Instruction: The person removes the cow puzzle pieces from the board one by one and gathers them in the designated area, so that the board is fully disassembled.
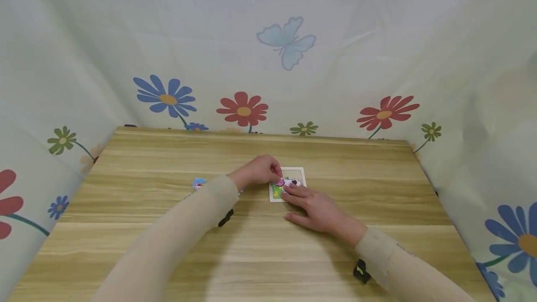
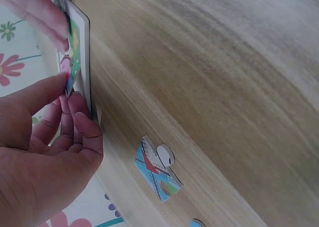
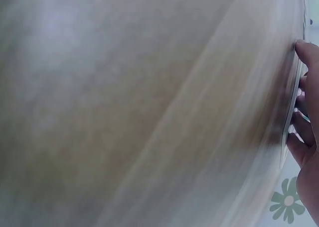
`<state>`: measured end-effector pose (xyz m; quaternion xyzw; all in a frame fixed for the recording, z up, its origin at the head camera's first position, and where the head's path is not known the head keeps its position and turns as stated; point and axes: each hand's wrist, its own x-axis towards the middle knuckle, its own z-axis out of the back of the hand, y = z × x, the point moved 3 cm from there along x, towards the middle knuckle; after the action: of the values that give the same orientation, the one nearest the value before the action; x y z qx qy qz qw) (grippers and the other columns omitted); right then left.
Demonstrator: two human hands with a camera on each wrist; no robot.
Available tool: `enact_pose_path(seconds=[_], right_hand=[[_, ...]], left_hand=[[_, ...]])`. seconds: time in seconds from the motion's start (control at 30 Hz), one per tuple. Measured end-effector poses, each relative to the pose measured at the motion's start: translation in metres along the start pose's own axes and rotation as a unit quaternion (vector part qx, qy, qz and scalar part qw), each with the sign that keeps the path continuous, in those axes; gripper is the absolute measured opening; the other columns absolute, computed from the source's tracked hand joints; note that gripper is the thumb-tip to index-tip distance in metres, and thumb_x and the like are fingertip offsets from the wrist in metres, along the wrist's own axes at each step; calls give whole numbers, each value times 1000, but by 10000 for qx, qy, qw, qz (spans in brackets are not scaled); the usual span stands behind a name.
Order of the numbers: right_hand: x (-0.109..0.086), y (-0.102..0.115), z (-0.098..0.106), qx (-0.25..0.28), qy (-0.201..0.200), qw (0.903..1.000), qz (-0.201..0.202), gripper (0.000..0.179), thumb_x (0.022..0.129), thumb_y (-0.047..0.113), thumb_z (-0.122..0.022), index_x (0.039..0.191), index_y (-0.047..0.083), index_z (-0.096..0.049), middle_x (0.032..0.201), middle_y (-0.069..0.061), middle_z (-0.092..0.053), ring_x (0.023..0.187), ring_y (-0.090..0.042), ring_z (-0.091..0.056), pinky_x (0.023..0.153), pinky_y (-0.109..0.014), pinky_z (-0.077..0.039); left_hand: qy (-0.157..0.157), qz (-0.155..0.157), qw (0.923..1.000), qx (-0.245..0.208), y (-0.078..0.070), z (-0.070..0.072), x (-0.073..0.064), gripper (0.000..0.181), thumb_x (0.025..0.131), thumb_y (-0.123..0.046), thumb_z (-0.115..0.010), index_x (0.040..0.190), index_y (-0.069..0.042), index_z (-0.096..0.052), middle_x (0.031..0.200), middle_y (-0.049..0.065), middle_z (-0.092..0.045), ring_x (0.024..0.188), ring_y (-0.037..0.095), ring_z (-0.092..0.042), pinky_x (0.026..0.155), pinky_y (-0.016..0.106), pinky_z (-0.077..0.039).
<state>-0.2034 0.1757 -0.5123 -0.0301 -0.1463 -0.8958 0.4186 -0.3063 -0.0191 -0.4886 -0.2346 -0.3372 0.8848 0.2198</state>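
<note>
A small puzzle tray [image 1: 295, 173] with a pale frame lies on the table, partly filled with a picture of a pink-nosed black-and-white animal on green. My left hand [image 1: 261, 170] is over its left side. In the left wrist view, its thumb and fingers pinch a colourful puzzle piece [image 2: 71, 81] at the tray, the piece tilted up from it. My right hand [image 1: 316, 208] lies across the tray's lower right part with fingers extended, fingertips on the picture. In the right wrist view, the right fingers [image 3: 301, 122] show along the tray's edge.
Left of the tray on the wooden table [image 1: 361, 176] lies a loose puzzle piece [image 2: 153, 170] with blue, white and red print. A blue piece [image 2: 196, 223] shows partly at the left wrist view's bottom edge. A flowered curtain [image 1: 201, 50] hangs behind and beside the table.
</note>
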Motion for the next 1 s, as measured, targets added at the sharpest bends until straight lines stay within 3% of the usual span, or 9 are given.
enact_pose_path(seconds=[0.3, 0.57, 0.77, 1.0], right_hand=[[2, 4, 3, -226, 110, 9997, 27, 60, 103, 45, -71, 154, 16, -59, 157, -15, -55, 144, -35, -54, 115, -51, -46], [6, 6, 5, -360, 167, 9992, 29, 58, 104, 46, -69, 152, 15, -60, 158, -12, -55, 145, -34, -54, 116, -49, -45], [4, 8, 5, -331, 220, 9992, 52, 58, 104, 44, -69, 153, 14, -60, 158, -13, -54, 145, -34, -53, 116, -50, -46], [-1, 7, 1, -226, 196, 9996, -8, 59, 103, 45, -70, 153, 15, -59, 160, -13, -52, 147, -34, -51, 116, -51, -45]], left_hand=[[-56, -123, 9998, 138, -2, 2, 0, 7, 100, -13, -75, 93, -11, -75, 89, 0, -70, 83, 16, -60, 79, 29, -48], [-42, 53, 9999, 90, -5, 11, -2, 8, 102, -16, -74, 97, -9, -76, 94, 2, -70, 87, 18, -60, 83, 31, -49], [-78, 210, 9992, -346, -3, 18, -2, 8, 101, -16, -75, 100, -8, -77, 96, 4, -71, 87, 18, -59, 81, 30, -48], [92, 36, 9985, -533, -6, 26, -6, 7, 101, -16, -75, 99, -9, -77, 95, 3, -73, 85, 18, -60, 77, 29, -50]])
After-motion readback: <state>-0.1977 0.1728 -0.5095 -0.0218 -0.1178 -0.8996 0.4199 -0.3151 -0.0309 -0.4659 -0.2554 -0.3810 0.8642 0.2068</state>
